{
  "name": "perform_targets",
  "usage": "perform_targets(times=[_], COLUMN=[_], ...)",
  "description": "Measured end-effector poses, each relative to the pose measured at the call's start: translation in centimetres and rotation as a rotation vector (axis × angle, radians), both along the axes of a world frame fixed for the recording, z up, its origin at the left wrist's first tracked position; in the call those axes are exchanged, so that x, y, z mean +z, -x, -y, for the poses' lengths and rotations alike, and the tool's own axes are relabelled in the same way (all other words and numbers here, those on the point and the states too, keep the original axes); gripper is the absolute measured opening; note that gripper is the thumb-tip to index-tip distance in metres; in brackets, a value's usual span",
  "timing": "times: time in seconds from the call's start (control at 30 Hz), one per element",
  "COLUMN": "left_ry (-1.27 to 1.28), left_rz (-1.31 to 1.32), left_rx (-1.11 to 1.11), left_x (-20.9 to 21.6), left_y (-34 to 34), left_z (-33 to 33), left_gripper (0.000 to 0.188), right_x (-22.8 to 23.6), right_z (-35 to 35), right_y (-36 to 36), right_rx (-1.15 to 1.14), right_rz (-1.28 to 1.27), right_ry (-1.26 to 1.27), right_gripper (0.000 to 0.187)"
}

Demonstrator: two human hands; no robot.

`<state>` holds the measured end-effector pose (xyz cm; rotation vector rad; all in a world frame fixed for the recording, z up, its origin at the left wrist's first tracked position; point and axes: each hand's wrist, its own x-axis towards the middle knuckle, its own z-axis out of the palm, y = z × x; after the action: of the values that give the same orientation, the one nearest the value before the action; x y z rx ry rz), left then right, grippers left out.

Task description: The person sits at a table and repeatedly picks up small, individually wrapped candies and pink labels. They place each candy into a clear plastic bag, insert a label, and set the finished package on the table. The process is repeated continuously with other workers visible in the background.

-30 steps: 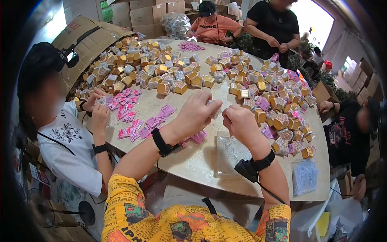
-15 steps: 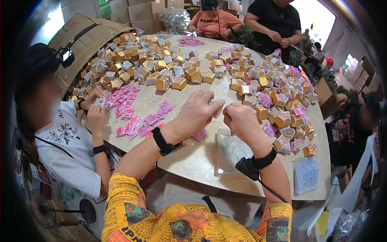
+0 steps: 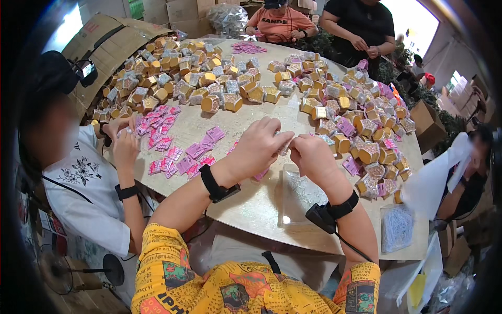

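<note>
Over the front of the table, my left hand [image 3: 257, 145] has its fingers closed round a small silvery glittered ornament [image 3: 284, 150], of which only a sliver shows. My right hand [image 3: 316, 158] is beside it, thumb and fingers pinched together near that ornament. Whatever the pinch holds is hidden by the fingers. A shallow clear tray [image 3: 285, 219] with thin, pale, wiry pieces lies just below my right hand. Several pink packets [image 3: 196, 152] are spread to the left of my left hand.
Gold-and-silver faceted ornaments [image 3: 230, 100] are heaped at the far left, with another heap [image 3: 366, 128] on the right. A tray of pale bluish strands [image 3: 397, 230] sits at the right edge. A co-worker's hands [image 3: 124, 138] work at left; more people stand beyond the table [image 3: 251, 118].
My hands stay close together; the ornament in my left hand shows less now. On the right, a co-worker has raised a whitish translucent sheet. The left co-worker's hands shifted slightly.
</note>
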<state>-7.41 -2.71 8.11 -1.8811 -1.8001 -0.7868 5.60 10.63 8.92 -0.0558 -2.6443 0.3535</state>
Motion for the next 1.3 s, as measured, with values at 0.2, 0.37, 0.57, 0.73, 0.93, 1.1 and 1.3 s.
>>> perform_targets(times=[0.2, 0.37, 0.57, 0.73, 0.93, 1.1, 1.3], left_ry=[0.05, 0.067, 0.069, 0.104, 0.153, 0.037, 0.504], left_rz=[0.137, 0.205, 0.235, 0.238, 0.343, 0.419, 0.198], left_rx=[-0.008, -0.043, -0.06, -0.097, -0.082, 0.044, 0.122], left_x=[-0.1, -0.3, -0.5, -0.3, -1.5, -2.4, -5.9], left_y=[0.5, -0.1, 0.1, -0.6, -1.0, 0.9, 2.0], left_z=[0.6, 0.5, 0.7, 0.7, 0.2, -0.1, 2.6], left_gripper=[0.053, 0.056, 0.059, 0.06, 0.066, 0.07, 0.041], right_x=[0.9, -0.1, -0.2, -0.8, -1.7, 0.7, 0.9], right_z=[-1.0, -3.4, -3.4, -4.1, -3.5, -6.9, -11.1], right_y=[-0.4, -0.6, -0.7, -0.6, -0.3, -1.8, -6.6], right_rx=[0.024, 0.124, 0.187, 0.193, 0.089, -0.158, -0.521], right_rz=[0.229, 0.316, 0.312, 0.33, 0.323, 0.072, -0.323], right_ry=[0.861, 1.064, 1.178, 1.165, 1.067, 1.023, -0.072], right_gripper=[0.012, 0.01, 0.011, 0.014, 0.018, 0.018, 0.019])
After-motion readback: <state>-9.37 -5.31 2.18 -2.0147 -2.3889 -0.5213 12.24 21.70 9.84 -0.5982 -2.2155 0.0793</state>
